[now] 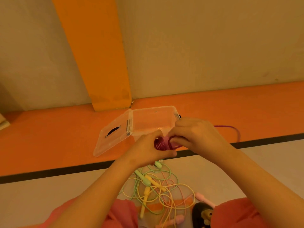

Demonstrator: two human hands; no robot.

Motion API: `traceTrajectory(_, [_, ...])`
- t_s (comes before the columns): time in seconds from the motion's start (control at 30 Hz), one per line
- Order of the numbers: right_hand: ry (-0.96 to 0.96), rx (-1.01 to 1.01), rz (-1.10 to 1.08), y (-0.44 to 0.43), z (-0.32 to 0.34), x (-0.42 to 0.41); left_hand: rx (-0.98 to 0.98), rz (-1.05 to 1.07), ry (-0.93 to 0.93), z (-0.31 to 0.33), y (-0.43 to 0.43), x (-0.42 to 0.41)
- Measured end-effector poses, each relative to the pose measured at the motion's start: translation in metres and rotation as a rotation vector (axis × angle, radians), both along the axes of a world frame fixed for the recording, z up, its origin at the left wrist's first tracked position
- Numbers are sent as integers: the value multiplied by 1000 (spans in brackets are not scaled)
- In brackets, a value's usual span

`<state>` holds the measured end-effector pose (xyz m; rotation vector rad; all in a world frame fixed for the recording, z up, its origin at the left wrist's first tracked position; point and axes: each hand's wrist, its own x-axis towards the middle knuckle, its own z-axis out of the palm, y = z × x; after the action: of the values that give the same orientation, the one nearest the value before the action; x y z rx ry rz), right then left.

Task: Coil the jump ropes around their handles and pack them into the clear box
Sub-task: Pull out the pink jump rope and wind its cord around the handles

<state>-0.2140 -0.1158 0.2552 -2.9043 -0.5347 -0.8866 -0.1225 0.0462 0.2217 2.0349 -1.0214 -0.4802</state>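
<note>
I have one rope in work and none packed. The clear box (154, 108) just beyond my hands looks empty, a thin, glossy plastic shell with rounded corners, and its lid (113, 134) is swung open to the left of my left hand. My left hand (148, 148) is curled round the wound part of the purple jump rope (160, 143), tight ridged turns of shiny cord (the handles are mostly hidden under them). My right hand (194, 134), fingers bent, pinches a loop of that cord right beside the coil. A loose tail (230, 127) runs out past my right hand over the orange floor (49, 137), so I judge the winding to be only partly done. Below my wrists, nearer me, lies a tangle of pastel ropes (158, 186): thin smooth green, yellow and pink cords with stubby rounded handles, all uncoiled. Most of the job is left.
</note>
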Motion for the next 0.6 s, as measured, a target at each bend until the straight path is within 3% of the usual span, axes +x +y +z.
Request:
traceTrajectory(0.1, [48,2,47,1,-2,4,-1,-85,-23,-3,-2,-7])
traceTrajectory(0.17, [118,72,80,-4,-2,4,59,-140,62,-1,1,-9])
traceTrajectory(0.3, [306,440,166,-13,6,-1,27,-329,522,8,5,-14])
traceTrajectory(0.4, [438,730,202,-20,10,-4,-31,-384,608,16,8,-13])
traceTrajectory(0.6, [323,776,77,-45,4,-1,-305,-384,673,24,12,-1])
